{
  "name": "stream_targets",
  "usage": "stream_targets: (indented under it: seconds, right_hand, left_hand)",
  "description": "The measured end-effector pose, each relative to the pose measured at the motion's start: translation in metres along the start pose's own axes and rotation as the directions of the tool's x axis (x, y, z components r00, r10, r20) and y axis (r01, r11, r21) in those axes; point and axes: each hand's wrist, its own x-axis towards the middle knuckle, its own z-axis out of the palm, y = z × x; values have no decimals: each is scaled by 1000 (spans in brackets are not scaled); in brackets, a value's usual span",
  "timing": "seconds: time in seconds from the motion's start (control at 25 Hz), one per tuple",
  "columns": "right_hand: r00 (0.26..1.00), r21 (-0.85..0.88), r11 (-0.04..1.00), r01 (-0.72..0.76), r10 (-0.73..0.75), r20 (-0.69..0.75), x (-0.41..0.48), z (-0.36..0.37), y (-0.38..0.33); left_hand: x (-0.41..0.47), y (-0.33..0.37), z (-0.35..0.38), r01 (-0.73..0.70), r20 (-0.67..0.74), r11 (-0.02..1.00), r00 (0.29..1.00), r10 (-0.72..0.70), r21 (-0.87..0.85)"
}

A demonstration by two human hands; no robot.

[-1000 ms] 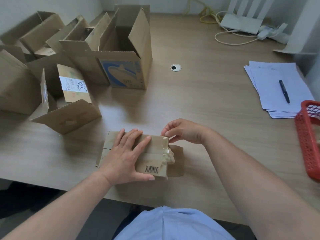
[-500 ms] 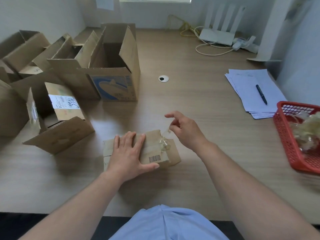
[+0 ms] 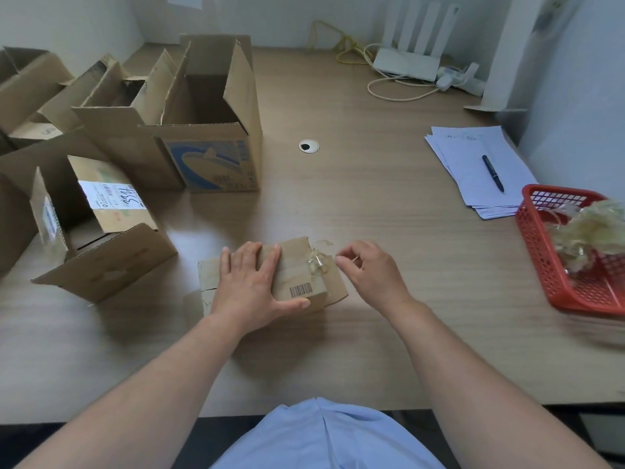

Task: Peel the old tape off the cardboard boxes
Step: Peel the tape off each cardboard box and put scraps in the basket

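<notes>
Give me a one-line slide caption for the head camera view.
Left hand holds down a small cardboard box while the right hand, fingers curled, sits at the loosened tape on its end.

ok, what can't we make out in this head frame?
All head view.
Top of the small box: mostly covered by the left hand.
Grip of the right hand: whether it holds the crumpled tape; the clear film is too thin.
Part of the red basket: cut by the right edge, near rim blurred.
Print on the shipping label: too small.
</notes>
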Motion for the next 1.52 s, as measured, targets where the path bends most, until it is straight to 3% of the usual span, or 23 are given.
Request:
stream_targets:
  seconds: [0.24, 0.4, 0.64, 0.88, 0.96, 1.12, 1.4, 1.52]
  right_hand:
    - [970, -35, 996, -86, 92, 224, -32, 23, 11]
    - [976, -45, 992, -117, 123, 182, -40, 27, 10]
    - [958, 233, 935, -267, 232, 166, -40, 29, 7]
    - [917, 305, 870, -387, 328, 229, -34, 26, -5]
    - [876, 347, 812, -470, 380, 296, -33, 23, -12]
    - [791, 533, 584, -612, 455, 409, -27, 12, -27]
    - [854, 555, 662, -505, 479, 205, -7, 3, -31]
    - [935, 493, 816, -302, 355, -13, -13, 1, -20]
  left_hand:
    - [0, -1, 2, 5, -6, 1000, 1000, -5, -12]
    - [0, 0, 4, -1, -45, 1000, 999, 0, -22]
    - [1, 0, 6, -1, -54, 1000, 999, 0, -12]
    - [0, -1, 5, -9, -44, 1000, 999, 8, -9]
    - [-1, -2, 5, -13, -38, 1000, 999, 13, -9]
    - [-1, -1, 5, -19, -27, 1000, 999, 19, -3]
    - [-1, 0, 2, -25, -2, 1000, 1000, 25, 6]
    - [-2, 0, 1, -27, 0, 1000, 1000, 27, 10]
